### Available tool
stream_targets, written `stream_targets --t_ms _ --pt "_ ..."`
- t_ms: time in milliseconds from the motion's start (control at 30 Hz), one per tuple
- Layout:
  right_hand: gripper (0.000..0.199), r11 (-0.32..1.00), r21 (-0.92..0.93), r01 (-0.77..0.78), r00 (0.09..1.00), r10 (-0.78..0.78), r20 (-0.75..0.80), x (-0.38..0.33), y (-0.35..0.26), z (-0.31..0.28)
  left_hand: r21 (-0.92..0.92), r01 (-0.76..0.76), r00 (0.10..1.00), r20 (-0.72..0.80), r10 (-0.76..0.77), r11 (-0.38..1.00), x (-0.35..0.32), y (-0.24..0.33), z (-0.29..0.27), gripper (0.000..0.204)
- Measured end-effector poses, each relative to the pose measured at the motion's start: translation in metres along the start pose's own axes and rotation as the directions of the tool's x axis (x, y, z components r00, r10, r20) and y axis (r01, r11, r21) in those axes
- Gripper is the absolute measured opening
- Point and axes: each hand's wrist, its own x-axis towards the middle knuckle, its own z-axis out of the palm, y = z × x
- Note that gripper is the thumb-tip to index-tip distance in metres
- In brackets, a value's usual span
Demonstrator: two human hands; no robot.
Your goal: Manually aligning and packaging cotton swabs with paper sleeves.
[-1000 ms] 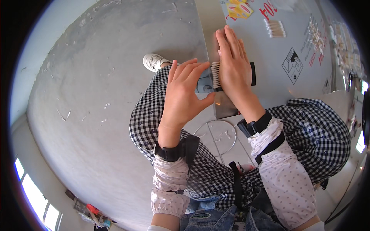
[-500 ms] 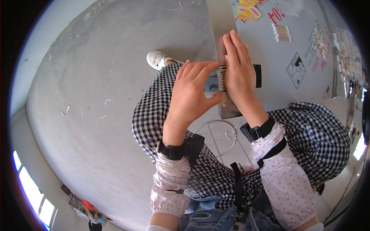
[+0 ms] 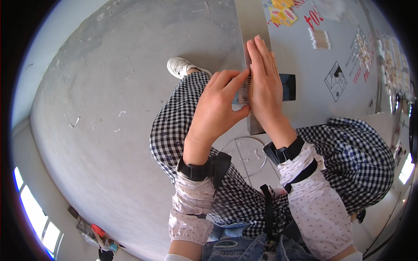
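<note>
At the table's near-left edge, my left hand (image 3: 216,102) curves its thumb and fingers around a bundle of cotton swabs (image 3: 245,92). Only a narrow strip of the swabs' ends shows between the hands. Something bluish, perhaps a wrapper, peeks out beside them inside the left hand's curve. My right hand (image 3: 264,89) is held flat, its fingers stretched out, and its palm side meets the swab ends. From under the right hand a dark flat rectangular piece (image 3: 288,87) sticks out on the tabletop.
On the grey table (image 3: 305,61) lie a neat row of cotton swabs (image 3: 320,39), a loose heap of swabs (image 3: 362,51) and several yellow packets (image 3: 283,15). Clear plastic packs (image 3: 395,65) stand along the far right. Below the table edge is a round metal ring (image 3: 250,152).
My right hand has moved left against the swab ends, covering most of them and baring more of the dark piece. The left hand has stayed nearly still.
</note>
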Motion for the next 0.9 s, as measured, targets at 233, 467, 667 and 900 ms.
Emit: stream_targets --t_ms 233,467,667,900 --pt "0.053 0.977 0.208 -0.042 0.999 0.041 0.008 -0.001 -0.007 -0.001 -0.010 0.031 0.998 0.050 -0.031 0.999 0.001 -0.002 0.000 0.069" --pt "0.035 0.956 0.276 -0.102 0.970 0.157 -0.185 0.037 0.040 -0.019 -0.179 0.263 0.955 -0.090 -0.282 0.948 -0.005 -0.009 -0.015 0.074" --pt "0.042 0.937 0.175 -0.302 0.953 0.293 0.072 0.109 0.134 -0.039 -0.308 0.594 0.802 0.150 -0.578 0.743 0.003 -0.009 -0.007 0.042" --pt "0.044 0.957 0.015 -0.289 0.937 0.279 0.210 0.136 0.142 -0.037 -0.259 0.538 0.841 0.096 -0.533 0.802 0.002 -0.008 -0.009 0.033"
